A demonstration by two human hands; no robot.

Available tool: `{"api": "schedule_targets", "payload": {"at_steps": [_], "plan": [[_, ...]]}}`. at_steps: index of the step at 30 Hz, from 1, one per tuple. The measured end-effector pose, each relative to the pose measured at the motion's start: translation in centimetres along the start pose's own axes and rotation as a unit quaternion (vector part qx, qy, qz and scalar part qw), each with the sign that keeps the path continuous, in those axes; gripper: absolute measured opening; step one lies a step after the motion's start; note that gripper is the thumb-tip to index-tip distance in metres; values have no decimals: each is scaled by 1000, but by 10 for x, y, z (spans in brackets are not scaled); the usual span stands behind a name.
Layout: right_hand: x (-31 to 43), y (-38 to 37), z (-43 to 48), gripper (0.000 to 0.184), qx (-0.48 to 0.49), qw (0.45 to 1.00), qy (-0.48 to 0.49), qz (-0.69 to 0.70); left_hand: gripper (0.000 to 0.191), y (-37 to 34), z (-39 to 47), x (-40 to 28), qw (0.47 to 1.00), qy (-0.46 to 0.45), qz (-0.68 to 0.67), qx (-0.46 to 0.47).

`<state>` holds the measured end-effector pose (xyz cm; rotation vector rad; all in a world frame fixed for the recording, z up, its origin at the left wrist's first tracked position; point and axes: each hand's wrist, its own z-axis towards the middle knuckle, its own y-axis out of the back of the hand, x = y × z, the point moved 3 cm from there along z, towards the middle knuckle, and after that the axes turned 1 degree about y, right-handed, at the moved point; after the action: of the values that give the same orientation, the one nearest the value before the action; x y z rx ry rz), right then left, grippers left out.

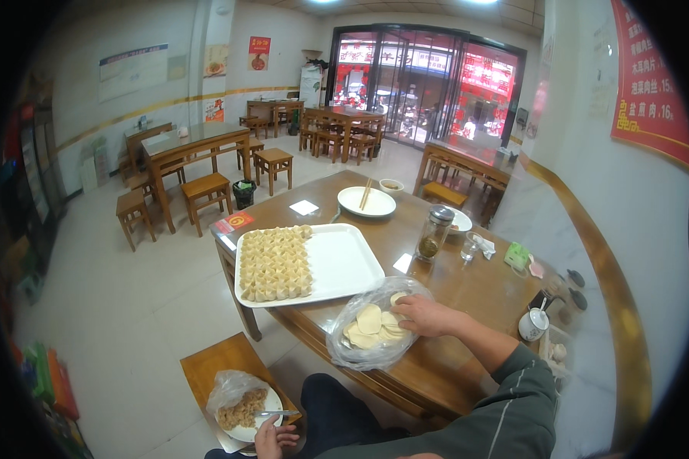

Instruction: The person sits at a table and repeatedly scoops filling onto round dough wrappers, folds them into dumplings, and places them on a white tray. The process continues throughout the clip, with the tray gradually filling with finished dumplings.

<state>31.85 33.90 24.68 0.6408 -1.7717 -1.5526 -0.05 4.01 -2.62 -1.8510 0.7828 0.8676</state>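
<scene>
My right hand point(428, 315) reaches over a clear plastic bag point(373, 358) of round dough wrappers point(369, 319). Its fingertips touch the wrappers at the bag's right side; whether they pinch one is hidden. Low in the view, my left hand point(274, 440) has loosely curled fingers, slightly apart. It is beside a flat metal utensil point(278, 412) resting on a plate point(273, 401) of minced filling point(241, 408), partly covered by plastic. Behind the bag lies a white tray point(344, 258), its left half covered with rows of folded dumplings point(275, 264).
The filling plate stands on a wooden stool point(229, 356) left of my legs. Farther along the table point(453, 350) are a plate with chopsticks point(367, 202), a glass tea bottle point(433, 235), a small cup point(469, 248) and a lidded white jar point(533, 325). A wall borders the right side.
</scene>
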Motion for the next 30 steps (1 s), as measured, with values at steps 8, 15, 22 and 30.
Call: {"api": "schedule_targets", "payload": {"at_steps": [8,15,22,30], "plan": [[-12,-1,10,30,6,990,13,142,54,-3,-9,1,999,3,37,-33],[-35,-2,21,22,-42,967,-56,244,56,0,-14,9,999,-15,38,-20],[38,39,31,19,-157,903,-62,395,60,-29,-18,-37,999,45,-14,15],[263,-69,105,16,106,923,347,130,50,-54,7,-94,959,-165,-148,176]]}}
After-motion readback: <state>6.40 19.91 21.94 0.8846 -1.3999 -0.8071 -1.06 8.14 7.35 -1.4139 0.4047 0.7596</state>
